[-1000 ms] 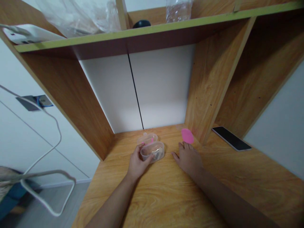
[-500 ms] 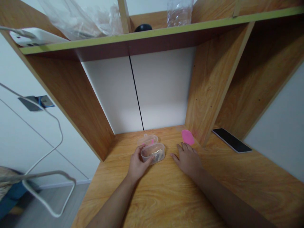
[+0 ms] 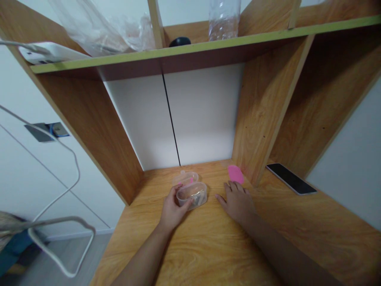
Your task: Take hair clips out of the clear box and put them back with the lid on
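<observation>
Around container [image 3: 200, 201], left hand [image 3: 173, 209] curved.

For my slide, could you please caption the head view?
Left hand holding an open oval translucent plastic container; right hand near a flat rounded pink piece.

On wood-grained desk [image 3: 190, 250]: small clear tub [image 3: 200, 201], clear lid [image 3: 186, 177] just behind; pink sheet [image 3: 235, 174] to right; phone [image 3: 291, 178] flat, farther right.

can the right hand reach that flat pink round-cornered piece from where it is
Likely yes: the bare right hand has its fingertips right by the flat pink round-cornered piece on the brown wood-grain desktop, with nothing visible in between. Whether they touch is unclear.
</observation>
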`<state>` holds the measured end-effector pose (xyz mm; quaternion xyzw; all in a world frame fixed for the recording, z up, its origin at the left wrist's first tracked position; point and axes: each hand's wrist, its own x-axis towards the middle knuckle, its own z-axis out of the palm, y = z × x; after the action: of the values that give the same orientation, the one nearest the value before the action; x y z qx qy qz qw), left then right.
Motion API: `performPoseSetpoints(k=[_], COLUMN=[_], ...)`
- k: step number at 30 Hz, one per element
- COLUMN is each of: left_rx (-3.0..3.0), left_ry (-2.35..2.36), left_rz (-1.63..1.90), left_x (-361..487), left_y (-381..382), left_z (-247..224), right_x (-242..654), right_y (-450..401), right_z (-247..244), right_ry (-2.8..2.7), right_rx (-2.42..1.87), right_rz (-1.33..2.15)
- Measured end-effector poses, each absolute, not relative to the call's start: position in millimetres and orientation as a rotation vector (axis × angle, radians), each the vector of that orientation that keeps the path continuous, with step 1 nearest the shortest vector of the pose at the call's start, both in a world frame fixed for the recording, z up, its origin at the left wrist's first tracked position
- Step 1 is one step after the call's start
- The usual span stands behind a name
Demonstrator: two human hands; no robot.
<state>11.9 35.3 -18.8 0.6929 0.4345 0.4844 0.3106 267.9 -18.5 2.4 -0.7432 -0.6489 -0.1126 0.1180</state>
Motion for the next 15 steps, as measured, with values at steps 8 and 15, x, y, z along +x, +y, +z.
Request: performPoseSetpoints(k=[8,15], left_rx=[1.819,1.839], left_ry=[1.140,1.144], left_rz=[1.290,1.266], left_x=[12.7,12.2], left_y=[35.3,34.3], left_z=[-18.9,-16.3], right_x=[253.8,259.1], right_y=[-25.4,-24.3], right_z=[12.3,9.7], right_ry=[-1.890,-1.807], right_rx=[-2.196,-2.251], right_rz=[-0.391,-0.365])
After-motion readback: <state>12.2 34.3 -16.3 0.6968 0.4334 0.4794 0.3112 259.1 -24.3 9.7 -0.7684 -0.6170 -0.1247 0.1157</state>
